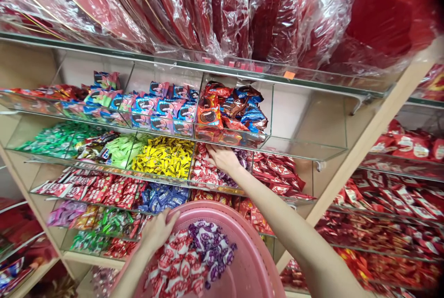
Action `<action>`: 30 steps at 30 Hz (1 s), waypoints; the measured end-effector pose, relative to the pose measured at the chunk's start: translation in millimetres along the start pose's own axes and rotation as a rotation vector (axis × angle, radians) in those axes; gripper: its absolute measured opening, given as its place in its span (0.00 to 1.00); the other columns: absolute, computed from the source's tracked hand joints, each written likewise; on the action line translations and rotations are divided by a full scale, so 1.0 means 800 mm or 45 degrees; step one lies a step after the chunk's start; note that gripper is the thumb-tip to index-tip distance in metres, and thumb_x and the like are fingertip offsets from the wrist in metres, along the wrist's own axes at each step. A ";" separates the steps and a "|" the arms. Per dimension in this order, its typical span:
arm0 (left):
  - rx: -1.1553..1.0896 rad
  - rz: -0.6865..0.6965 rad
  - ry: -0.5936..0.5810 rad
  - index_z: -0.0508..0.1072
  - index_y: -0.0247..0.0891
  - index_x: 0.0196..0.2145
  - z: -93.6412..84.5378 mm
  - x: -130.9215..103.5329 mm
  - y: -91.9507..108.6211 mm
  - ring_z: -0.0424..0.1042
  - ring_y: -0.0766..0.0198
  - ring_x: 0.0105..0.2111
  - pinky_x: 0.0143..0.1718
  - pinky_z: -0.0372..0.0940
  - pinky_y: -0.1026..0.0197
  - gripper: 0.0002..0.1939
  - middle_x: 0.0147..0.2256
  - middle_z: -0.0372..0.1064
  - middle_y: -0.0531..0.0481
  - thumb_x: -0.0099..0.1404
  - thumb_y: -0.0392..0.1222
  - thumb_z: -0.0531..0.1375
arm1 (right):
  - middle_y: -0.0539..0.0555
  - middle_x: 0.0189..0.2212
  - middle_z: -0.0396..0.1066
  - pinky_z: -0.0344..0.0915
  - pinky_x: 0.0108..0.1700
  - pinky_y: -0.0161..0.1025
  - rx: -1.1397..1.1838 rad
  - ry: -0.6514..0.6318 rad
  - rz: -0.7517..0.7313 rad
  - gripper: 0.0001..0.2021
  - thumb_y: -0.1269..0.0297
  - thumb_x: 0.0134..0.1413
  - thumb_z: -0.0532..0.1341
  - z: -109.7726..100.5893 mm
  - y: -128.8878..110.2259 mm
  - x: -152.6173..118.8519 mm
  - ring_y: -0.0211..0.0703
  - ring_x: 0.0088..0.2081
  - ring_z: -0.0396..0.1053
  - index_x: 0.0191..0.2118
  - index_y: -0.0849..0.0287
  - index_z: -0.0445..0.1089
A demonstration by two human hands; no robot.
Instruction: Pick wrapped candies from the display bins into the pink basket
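Note:
A pink plastic basin [255,242] is tilted toward me at the bottom. My left hand [157,231] is closed on its far left rim. Inside the basin lie red-and-white wrapped candies [176,258] and purple-and-white wrapped candies [213,247], in two neighbouring heaps. My right hand [224,158] reaches into a shelf compartment and rests over the loose red-and-white candies [203,170] there, fingers stretched out and partly hidden among them. More purple candies [243,157] lie just right of that hand.
Glass shelves with dividers hold yellow-wrapped candies [164,157], green packets [58,138], blue packets [163,196] and red packets [277,173]. A glass shelf edge [225,138] runs just above my right hand. Plastic-wrapped red items [194,6] stand overhead; a wooden upright [360,150] is at right.

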State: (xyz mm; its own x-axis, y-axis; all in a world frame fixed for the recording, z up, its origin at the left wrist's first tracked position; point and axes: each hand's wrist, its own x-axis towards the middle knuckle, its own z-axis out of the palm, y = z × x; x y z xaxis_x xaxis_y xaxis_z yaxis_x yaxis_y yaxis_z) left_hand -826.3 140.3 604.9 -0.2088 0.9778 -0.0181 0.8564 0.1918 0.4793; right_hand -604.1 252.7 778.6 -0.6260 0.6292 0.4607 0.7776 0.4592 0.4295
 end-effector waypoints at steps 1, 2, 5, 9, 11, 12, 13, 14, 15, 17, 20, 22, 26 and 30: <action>-0.007 0.000 0.002 0.65 0.41 0.50 0.000 0.000 -0.001 0.67 0.47 0.46 0.45 0.59 0.51 0.34 0.45 0.69 0.40 0.57 0.66 0.40 | 0.63 0.46 0.68 0.57 0.47 0.43 -0.007 -0.056 0.077 0.23 0.54 0.61 0.43 0.002 0.004 0.004 0.48 0.45 0.65 0.56 0.61 0.57; -0.014 0.002 0.003 0.65 0.41 0.50 0.001 0.001 -0.002 0.67 0.47 0.46 0.45 0.59 0.51 0.34 0.44 0.69 0.40 0.57 0.66 0.40 | 0.63 0.43 0.70 0.58 0.46 0.43 -0.016 -0.102 0.144 0.23 0.53 0.61 0.42 0.004 0.008 0.006 0.49 0.43 0.67 0.55 0.61 0.58; -0.011 0.008 0.004 0.65 0.42 0.49 0.002 0.002 -0.003 0.68 0.47 0.45 0.44 0.60 0.51 0.34 0.44 0.70 0.40 0.57 0.66 0.40 | 0.64 0.37 0.72 0.60 0.44 0.44 -0.043 -0.164 0.233 0.24 0.55 0.62 0.39 0.006 0.020 0.003 0.49 0.39 0.69 0.52 0.62 0.62; 0.009 -0.003 -0.012 0.64 0.42 0.50 0.001 0.002 -0.001 0.68 0.46 0.45 0.44 0.60 0.51 0.35 0.43 0.70 0.40 0.57 0.67 0.40 | 0.64 0.40 0.71 0.61 0.43 0.43 -0.072 -0.178 0.244 0.21 0.66 0.63 0.39 0.005 0.030 -0.016 0.48 0.39 0.70 0.57 0.60 0.55; 0.010 -0.004 -0.018 0.64 0.42 0.50 -0.001 0.001 0.000 0.68 0.46 0.45 0.43 0.60 0.51 0.35 0.43 0.70 0.41 0.57 0.67 0.39 | 0.64 0.43 0.69 0.62 0.42 0.41 -0.113 -0.153 0.237 0.21 0.71 0.61 0.39 0.002 0.031 -0.026 0.47 0.41 0.69 0.59 0.57 0.50; 0.011 -0.001 -0.017 0.65 0.42 0.49 -0.001 0.000 0.001 0.68 0.46 0.44 0.43 0.60 0.51 0.35 0.43 0.70 0.41 0.57 0.67 0.39 | 0.63 0.44 0.68 0.62 0.42 0.40 -0.136 -0.126 0.230 0.22 0.72 0.61 0.40 0.000 0.031 -0.031 0.46 0.42 0.69 0.59 0.55 0.50; 0.016 0.001 -0.016 0.65 0.42 0.49 -0.002 0.000 0.002 0.68 0.46 0.44 0.43 0.60 0.51 0.34 0.42 0.70 0.41 0.57 0.67 0.39 | 0.63 0.45 0.67 0.62 0.42 0.40 -0.160 -0.094 0.225 0.22 0.73 0.60 0.40 -0.001 0.031 -0.035 0.46 0.42 0.68 0.59 0.55 0.50; 0.019 0.004 -0.016 0.65 0.43 0.49 -0.003 0.000 0.002 0.68 0.46 0.44 0.43 0.60 0.51 0.34 0.42 0.71 0.41 0.57 0.66 0.39 | 0.62 0.46 0.66 0.62 0.42 0.40 -0.180 -0.060 0.219 0.21 0.73 0.60 0.41 -0.003 0.032 -0.039 0.46 0.43 0.68 0.58 0.55 0.51; 0.025 0.005 -0.017 0.65 0.42 0.48 -0.003 -0.001 0.003 0.68 0.46 0.44 0.43 0.60 0.51 0.34 0.42 0.71 0.41 0.57 0.66 0.39 | 0.62 0.46 0.66 0.62 0.43 0.40 -0.199 -0.031 0.211 0.20 0.73 0.60 0.42 -0.004 0.032 -0.041 0.46 0.43 0.67 0.56 0.55 0.53; 0.032 0.004 -0.014 0.65 0.42 0.49 -0.004 -0.001 0.003 0.68 0.45 0.45 0.43 0.60 0.51 0.34 0.43 0.70 0.40 0.57 0.66 0.39 | 0.62 0.45 0.66 0.61 0.44 0.41 -0.231 0.003 0.191 0.18 0.73 0.60 0.43 -0.005 0.033 -0.045 0.46 0.44 0.66 0.53 0.56 0.56; 0.032 0.008 -0.018 0.64 0.41 0.49 -0.005 0.000 0.003 0.68 0.46 0.45 0.43 0.60 0.51 0.34 0.43 0.70 0.40 0.57 0.66 0.39 | 0.61 0.45 0.66 0.60 0.45 0.42 -0.256 0.028 0.172 0.16 0.72 0.60 0.45 -0.005 0.034 -0.046 0.47 0.43 0.66 0.52 0.57 0.58; 0.036 0.011 -0.023 0.65 0.42 0.49 -0.005 0.000 0.003 0.68 0.46 0.44 0.43 0.60 0.51 0.34 0.43 0.70 0.40 0.57 0.66 0.39 | 0.62 0.46 0.65 0.59 0.45 0.42 -0.263 0.077 0.164 0.17 0.73 0.59 0.45 -0.004 0.034 -0.047 0.47 0.43 0.65 0.53 0.59 0.57; 0.043 0.006 -0.022 0.65 0.41 0.50 -0.005 0.001 0.002 0.68 0.45 0.44 0.43 0.60 0.50 0.35 0.43 0.70 0.39 0.57 0.66 0.39 | 0.63 0.50 0.62 0.58 0.46 0.44 -0.190 0.216 0.120 0.17 0.73 0.60 0.45 -0.006 0.022 -0.056 0.50 0.49 0.60 0.54 0.63 0.57; 0.039 0.013 -0.016 0.65 0.41 0.50 -0.004 0.002 0.002 0.68 0.45 0.44 0.42 0.60 0.51 0.36 0.43 0.70 0.39 0.57 0.66 0.39 | 0.62 0.50 0.62 0.53 0.52 0.47 0.076 0.340 -0.035 0.17 0.72 0.61 0.45 -0.014 -0.015 -0.085 0.49 0.54 0.54 0.53 0.64 0.59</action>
State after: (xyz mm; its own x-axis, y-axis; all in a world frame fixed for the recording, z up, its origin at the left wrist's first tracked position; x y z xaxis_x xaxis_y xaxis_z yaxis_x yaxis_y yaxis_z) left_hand -826.7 141.7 608.7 -0.1943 0.9806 -0.0241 0.8726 0.1840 0.4525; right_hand -571.4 197.2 750.8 -0.6338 0.4322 0.6415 0.7575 0.5147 0.4017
